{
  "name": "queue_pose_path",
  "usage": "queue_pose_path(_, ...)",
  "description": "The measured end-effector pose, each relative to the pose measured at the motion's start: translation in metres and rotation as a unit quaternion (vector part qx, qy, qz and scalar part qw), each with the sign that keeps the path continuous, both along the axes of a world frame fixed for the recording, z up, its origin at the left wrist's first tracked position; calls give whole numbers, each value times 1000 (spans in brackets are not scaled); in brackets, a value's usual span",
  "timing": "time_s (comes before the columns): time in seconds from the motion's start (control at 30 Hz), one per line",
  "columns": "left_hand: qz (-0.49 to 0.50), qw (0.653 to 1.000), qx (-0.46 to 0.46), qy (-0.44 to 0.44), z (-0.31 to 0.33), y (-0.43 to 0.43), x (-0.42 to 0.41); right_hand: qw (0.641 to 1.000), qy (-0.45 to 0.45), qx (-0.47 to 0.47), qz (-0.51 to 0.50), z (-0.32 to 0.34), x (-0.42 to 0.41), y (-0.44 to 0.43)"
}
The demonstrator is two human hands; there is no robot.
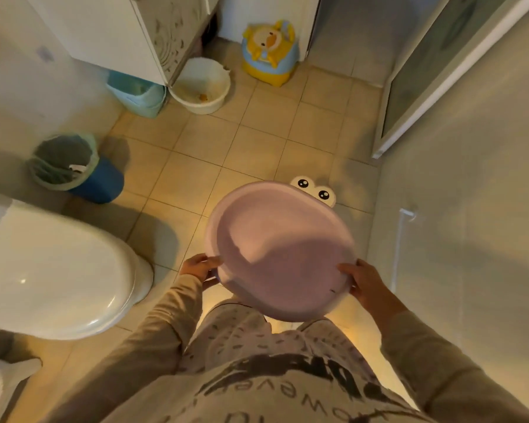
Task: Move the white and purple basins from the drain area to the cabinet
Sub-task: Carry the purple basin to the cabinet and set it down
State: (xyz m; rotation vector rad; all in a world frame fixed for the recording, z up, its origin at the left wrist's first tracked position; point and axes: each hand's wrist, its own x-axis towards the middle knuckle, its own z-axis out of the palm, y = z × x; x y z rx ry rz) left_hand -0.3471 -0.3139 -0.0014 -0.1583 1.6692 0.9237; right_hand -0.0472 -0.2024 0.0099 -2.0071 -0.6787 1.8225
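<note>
Gripping purple basin [280, 254], cartoon eyes, both hands [362, 282]

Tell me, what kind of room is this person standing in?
Most likely a home bathroom. A white toilet with its lid closed stands on the beige tiled floor, a yellow and blue duck-shaped child's potty sits by the far wall, and a round white plastic basin rests beside a white cabinet.

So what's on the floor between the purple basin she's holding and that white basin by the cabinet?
Nothing: in the head view, only bare floor tiles lie between the purple basin and the white basin.
</note>
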Motion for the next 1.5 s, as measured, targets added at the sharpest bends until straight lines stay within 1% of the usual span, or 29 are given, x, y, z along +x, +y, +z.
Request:
queue_pose_path(0.17,-37,999,-3,-3,15,84,-37,999,13,6,-45,9,-30,65)
queue_pose_path(0.33,-68,998,-1,14,29,159,-69,997,16,-1,-74,12,-52,112)
queue_pose_path(0.47,-98,995,-6,29,27,211,-81,997,13,-7,-81,8,-61,153)
queue_pose_path(0.6,-90,995,-15,33,18,264,-82,996,16,-10,-83,-1,-64,210)
queue_pose_path(0.73,-78,996,-25,36,8,325,-80,998,19,-5,-51,-10,-65,285)
queue_pose_path(0.87,-29,999,-38,23,6,389,-74,999,9,-10,-32,-10,-64,367)
queue_pose_path(1.17,45,998,-32,-14,7,499,-72,997,-5,2,71,7,-80,530)
queue_pose_path(1.4,91,995,-48,-20,-8,577,-106,992,-11,7,122,4,-127,625)
queue_pose_path(1.5,106,993,-40,-31,-18,614,-133,987,-34,14,155,2,-155,668)
